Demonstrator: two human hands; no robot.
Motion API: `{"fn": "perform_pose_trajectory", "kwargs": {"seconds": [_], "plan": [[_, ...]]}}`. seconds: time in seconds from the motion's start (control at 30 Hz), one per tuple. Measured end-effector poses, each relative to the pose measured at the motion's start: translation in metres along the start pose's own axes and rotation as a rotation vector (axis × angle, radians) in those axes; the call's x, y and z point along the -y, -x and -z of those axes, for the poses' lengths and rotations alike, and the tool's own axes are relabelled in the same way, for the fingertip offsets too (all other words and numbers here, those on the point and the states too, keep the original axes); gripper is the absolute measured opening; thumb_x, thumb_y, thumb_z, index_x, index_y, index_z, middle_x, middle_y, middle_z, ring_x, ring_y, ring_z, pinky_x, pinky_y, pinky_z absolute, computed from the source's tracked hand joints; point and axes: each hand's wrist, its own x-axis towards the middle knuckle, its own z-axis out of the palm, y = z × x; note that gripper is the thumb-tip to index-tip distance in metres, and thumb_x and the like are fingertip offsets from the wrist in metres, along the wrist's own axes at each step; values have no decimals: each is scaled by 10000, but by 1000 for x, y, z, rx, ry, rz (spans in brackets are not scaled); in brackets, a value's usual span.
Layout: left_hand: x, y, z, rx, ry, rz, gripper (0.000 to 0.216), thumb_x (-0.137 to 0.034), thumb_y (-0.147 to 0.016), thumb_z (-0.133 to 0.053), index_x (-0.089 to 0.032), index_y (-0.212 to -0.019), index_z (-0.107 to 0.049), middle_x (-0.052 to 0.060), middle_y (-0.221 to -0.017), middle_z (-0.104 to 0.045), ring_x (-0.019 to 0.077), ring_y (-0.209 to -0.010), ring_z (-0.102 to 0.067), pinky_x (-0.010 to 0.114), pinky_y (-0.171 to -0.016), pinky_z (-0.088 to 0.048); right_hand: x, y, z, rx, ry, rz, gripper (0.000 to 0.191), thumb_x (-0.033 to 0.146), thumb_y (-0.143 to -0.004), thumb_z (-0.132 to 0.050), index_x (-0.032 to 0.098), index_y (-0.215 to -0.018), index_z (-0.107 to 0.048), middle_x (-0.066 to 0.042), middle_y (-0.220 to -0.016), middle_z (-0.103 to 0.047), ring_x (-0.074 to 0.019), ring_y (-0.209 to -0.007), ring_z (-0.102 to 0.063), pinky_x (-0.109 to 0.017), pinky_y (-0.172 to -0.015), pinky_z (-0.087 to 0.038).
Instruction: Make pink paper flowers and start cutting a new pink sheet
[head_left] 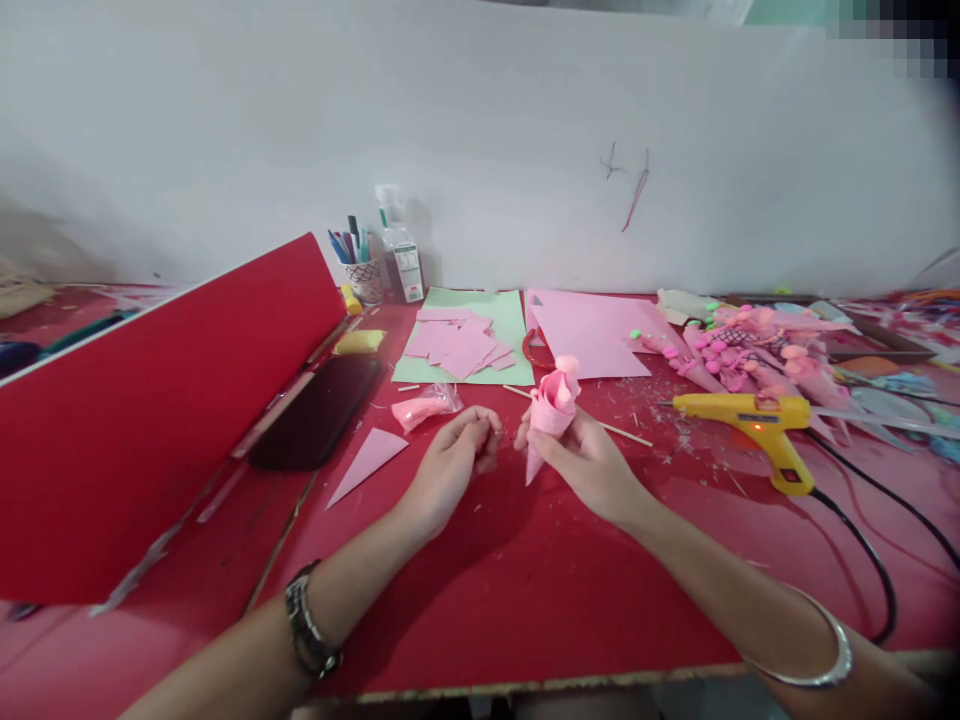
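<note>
My right hand (pixel 581 458) is closed around a pink paper cone (pixel 551 410) with rolled pink petals at its top, held just above the red table (pixel 525 600). My left hand (pixel 457 455) hovers just left of it with fingers curled and pinched together; what they hold, if anything, I cannot make out. A thin wooden stick (pixel 622 433) lies on the table behind the cone. A pink paper triangle (pixel 367 460) lies to the left of my left hand.
A yellow glue gun (pixel 757 425) with a black cord lies at the right. Finished pink cones (pixel 742 355) are piled behind it. Pink squares (pixel 457 345) lie on green paper, beside a pink sheet (pixel 592 335). A red board (pixel 150 430) leans at left, a pen cup (pixel 364 275) at back.
</note>
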Motion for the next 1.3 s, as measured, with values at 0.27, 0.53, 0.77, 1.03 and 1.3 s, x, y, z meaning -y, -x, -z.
{"fn": "perform_pose_trajectory", "kwargs": {"seconds": [0.27, 0.53, 0.77, 1.03, 1.3], "plan": [[2, 1, 1, -30, 2, 12, 338, -370, -808, -460, -180, -581, -297, -70, -537, -253, 61, -468, -218, 192, -455, -234, -6, -1, 0, -27, 101, 88, 279, 196, -779, -487, 200, -1058, -487, -37, -956, -561, -154, -879, -525, -290, -799, -415], [4, 0, 2, -59, 27, 11, 192, -297, -799, -477, -176, -670, -401, -65, -589, -337, 58, -505, -307, 180, -512, -295, -7, -1, 0, 16, 89, 135, 329, 237, -796, -495, 220, -1123, -460, -58, -1157, -512, -184, -1101, -450, -343, -960, -328], [2, -1, 2, 16, -25, -38, 211, -314, -830, -422, -161, -686, -439, -52, -598, -417, 43, -447, -320, 184, -466, -276, -6, 0, 2, 47, 177, 145, 261, 245, -788, -527, 206, -1046, -507, -52, -1067, -553, -177, -991, -516, -344, -880, -405], [0, 1, 3, -31, 70, -1, 334, -370, -801, -452, -177, -563, -319, -78, -487, -260, 50, -426, -236, 175, -410, -204, -6, 0, 1, 19, 264, 195, 235, 233, -778, -531, 209, -1012, -514, -34, -976, -570, -161, -892, -540, -313, -792, -444], [5, 1, 3, -102, 32, -12, 301, -405, -757, -510, -176, -589, -411, -57, -537, -325, 67, -476, -297, 187, -463, -265, -1, 4, 0, 60, 449, 249, 87, 201, -792, -503, 189, -878, -512, -3, -791, -579, -127, -695, -531, -250, -638, -435]]}}
